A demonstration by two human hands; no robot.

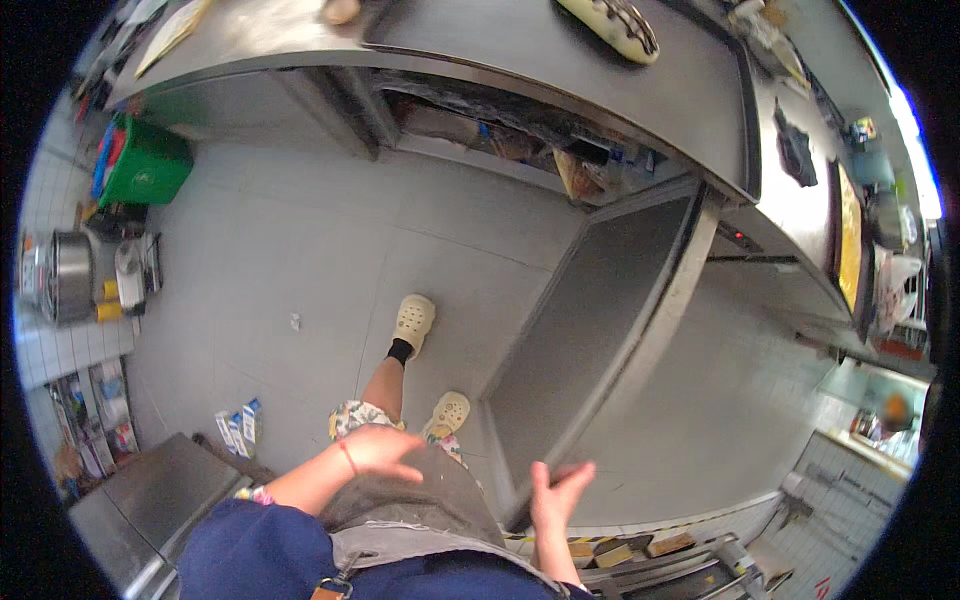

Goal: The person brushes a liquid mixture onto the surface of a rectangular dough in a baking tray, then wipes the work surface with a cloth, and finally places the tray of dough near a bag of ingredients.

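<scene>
My left hand (385, 452) is held in front of the grey apron (430, 490), its fingers stretched out and nothing in it. To the right, my right hand (556, 495) has thumb and fingers apart, also holding nothing. It is close to the near end of the open under-counter fridge door (600, 310); whether it touches the door I cannot tell. Behind the door, the compartment (480, 140) under the counter holds several packages. A long pale roll with dark stripes (612, 28) lies on the dark tray (480, 30) on top of the counter.
The open door juts into the floor right of my feet, which wear cream clogs (414, 322). A green bin (150, 165) stands far left. Small blue-and-white boxes (238, 428) are near a dark metal cabinet (140, 500). A yellow slab (849, 235) lies on the right counter.
</scene>
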